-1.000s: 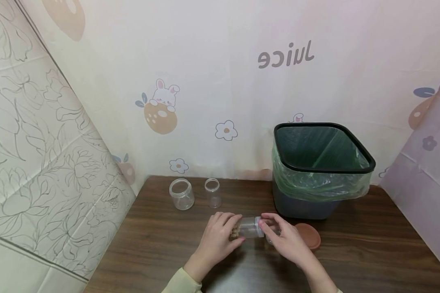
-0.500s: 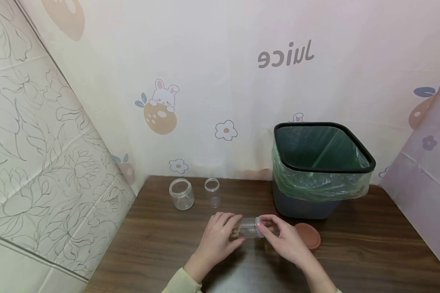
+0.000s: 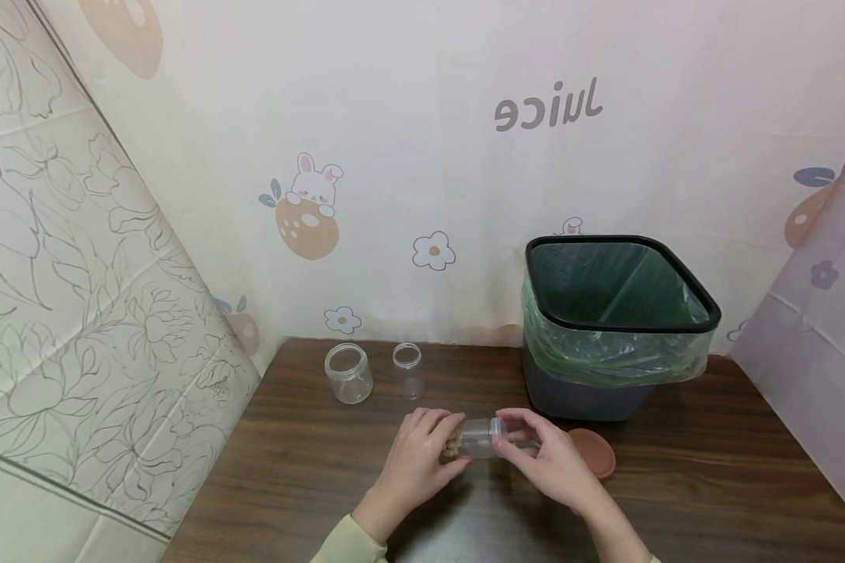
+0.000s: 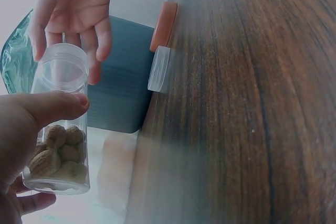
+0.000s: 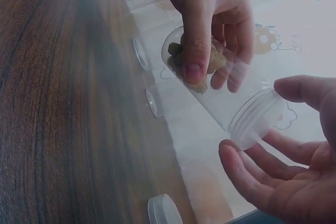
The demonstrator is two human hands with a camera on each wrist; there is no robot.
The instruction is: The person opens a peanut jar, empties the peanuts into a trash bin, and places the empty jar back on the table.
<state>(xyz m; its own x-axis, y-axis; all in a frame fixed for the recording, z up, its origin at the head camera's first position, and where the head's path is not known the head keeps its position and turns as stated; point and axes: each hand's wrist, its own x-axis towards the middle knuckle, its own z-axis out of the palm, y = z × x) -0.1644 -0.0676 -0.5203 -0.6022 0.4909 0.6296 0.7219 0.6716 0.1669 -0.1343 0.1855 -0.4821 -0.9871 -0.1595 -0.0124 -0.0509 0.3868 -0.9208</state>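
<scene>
My left hand (image 3: 415, 457) grips a clear jar (image 3: 475, 438) by its base end, holding it lying sideways just above the table. Peanuts (image 4: 59, 153) fill the bottom part of the jar, under the left thumb. At its other end is a translucent, ridged screw lid (image 5: 257, 116). My right hand (image 3: 551, 461) reaches round this lid, its thumb on one edge and a fingertip on the opposite edge. In the left wrist view the other right fingers stand loosely behind the jar's end.
Two uncovered clear jars, a wide one (image 3: 352, 383) and a narrow one (image 3: 411, 383), stand at the back left. A lined bin (image 3: 577, 399) is behind the right hand. A terracotta lid (image 3: 595, 453) and a loose translucent lid (image 4: 159, 69) rest on the wooden table (image 3: 289, 461).
The right fingers shift slightly about the lid, turning and re-placing their grip. The left hand and the jar stay practically where they were.
</scene>
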